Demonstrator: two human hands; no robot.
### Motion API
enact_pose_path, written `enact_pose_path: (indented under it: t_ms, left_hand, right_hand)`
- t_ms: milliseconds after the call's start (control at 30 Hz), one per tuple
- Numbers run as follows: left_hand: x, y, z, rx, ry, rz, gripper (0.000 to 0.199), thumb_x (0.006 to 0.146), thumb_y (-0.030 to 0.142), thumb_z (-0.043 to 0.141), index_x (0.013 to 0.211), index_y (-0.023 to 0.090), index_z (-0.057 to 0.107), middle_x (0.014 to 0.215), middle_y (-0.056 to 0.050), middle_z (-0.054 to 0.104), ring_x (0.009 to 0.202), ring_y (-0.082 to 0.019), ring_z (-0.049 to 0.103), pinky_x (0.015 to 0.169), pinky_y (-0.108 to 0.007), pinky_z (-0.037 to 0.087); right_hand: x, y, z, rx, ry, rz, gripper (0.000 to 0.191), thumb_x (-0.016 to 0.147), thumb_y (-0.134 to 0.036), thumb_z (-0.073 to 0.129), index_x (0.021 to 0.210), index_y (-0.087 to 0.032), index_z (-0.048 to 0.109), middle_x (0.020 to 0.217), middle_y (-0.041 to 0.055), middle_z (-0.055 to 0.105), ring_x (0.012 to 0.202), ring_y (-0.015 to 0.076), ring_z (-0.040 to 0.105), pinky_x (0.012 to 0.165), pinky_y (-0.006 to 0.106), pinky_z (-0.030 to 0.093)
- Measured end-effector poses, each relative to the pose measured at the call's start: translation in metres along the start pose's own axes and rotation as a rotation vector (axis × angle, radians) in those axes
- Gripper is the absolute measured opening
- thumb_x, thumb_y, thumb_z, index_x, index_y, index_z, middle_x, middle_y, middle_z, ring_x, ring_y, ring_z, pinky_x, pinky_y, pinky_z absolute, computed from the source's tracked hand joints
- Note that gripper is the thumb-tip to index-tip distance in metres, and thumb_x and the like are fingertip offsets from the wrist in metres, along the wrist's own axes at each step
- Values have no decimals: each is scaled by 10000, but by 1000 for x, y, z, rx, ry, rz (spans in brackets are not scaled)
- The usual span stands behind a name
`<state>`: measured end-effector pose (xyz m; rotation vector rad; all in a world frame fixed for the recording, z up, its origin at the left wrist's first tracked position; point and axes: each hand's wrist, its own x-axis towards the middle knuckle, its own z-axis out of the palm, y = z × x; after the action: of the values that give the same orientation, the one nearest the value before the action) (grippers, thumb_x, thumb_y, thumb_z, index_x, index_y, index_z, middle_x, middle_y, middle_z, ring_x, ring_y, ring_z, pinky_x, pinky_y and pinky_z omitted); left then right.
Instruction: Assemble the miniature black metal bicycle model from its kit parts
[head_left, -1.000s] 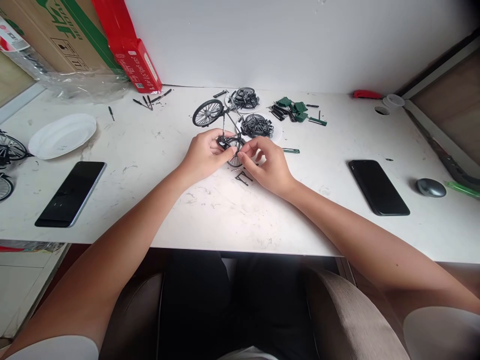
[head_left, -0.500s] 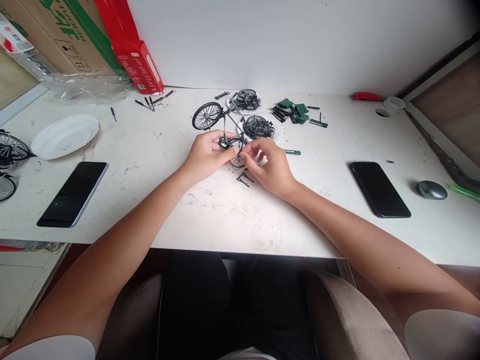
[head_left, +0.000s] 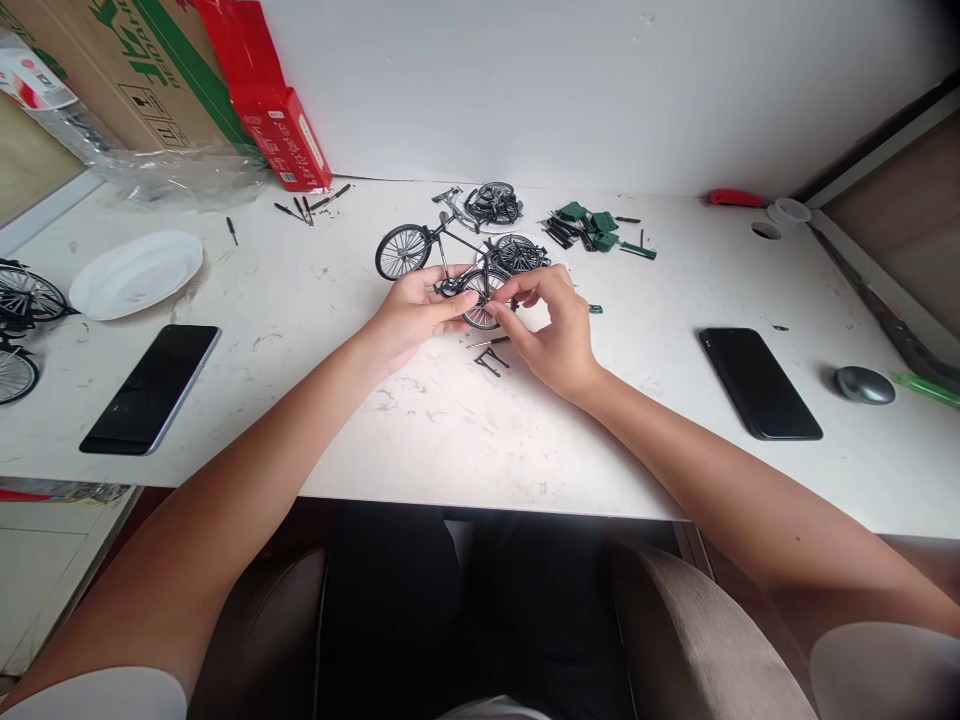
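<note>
A black model bicycle (head_left: 445, 244) with thin-spoked wheels is held over the middle of the table. My left hand (head_left: 420, 315) grips it near the pedals and the nearer wheel, its thumb lying along that wheel. At the hub of the same wheel, my right hand (head_left: 551, 325) pinches with thumb and forefinger; whether a small part sits between those fingertips is too small to tell. Just below the hands lie a small black forked part (head_left: 491, 361) and a thin screwdriver-like tool (head_left: 489, 343).
Behind the bicycle are heaps of black wheels (head_left: 517, 254) and bicycle parts (head_left: 491, 204), with green and black pieces (head_left: 596, 228) to their right. Phones lie at left (head_left: 150, 390) and right (head_left: 761, 383). A white plate (head_left: 139, 273) and a red box (head_left: 289, 140) stand left.
The bicycle has tilted, its far wheel dropping lower and shifting slightly left, and its handlebar now shows. My right hand stays at the near wheel's hub.
</note>
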<state>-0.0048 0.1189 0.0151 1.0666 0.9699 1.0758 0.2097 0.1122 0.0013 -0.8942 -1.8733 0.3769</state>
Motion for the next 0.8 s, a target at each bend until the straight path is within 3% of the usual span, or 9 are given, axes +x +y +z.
enact_pose_path:
  t_ms: [300,400,633,733,800]
  left_hand:
    - [-4,6,1,-107,-83,-6,451,858,244,910,1266,222,721,1084,-48,788,1084,-231,793,1073,-465,629]
    - [-5,8,1,-110,-106,-8,427,861,261,903,1248,235,725,1102,-58,794,1083,-248,786,1043,-477,643]
    - [-5,9,-2,-128,-147,24,411,886,270,883,1253,244,699,1165,-79,803,1211,-273,757,1135,-512,574]
    - [-4,8,-4,-166,-174,40,398,901,251,865,1255,244,684,1191,-73,795,1271,-285,733,1207,-570,507]
    - [-2,5,-5,-183,-179,42,395,905,236,857,1257,240,677,1181,-70,792,1284,-290,724,1234,-601,472]
  right_hand:
    - [-3,-16,-3,-107,106,-201,62,1060,-358,691,1093,-314,663,1074,80,743,1121,336,656,1031,603,523]
    - [-3,-19,-3,-98,181,-235,169,1036,-345,723,1160,-318,612,1147,99,690,1137,324,655,992,573,562]
    - [-6,-10,4,-152,185,-79,572,1043,-534,680,1517,-333,432,1447,167,525,1255,342,608,893,533,611]
    - [-6,-5,6,-53,170,-8,615,1021,-557,715,1522,-333,437,1417,143,573,1202,312,635,897,511,604]
    - [-5,-3,7,32,149,56,548,994,-562,757,1423,-319,518,1324,108,636,1136,278,656,872,472,594]
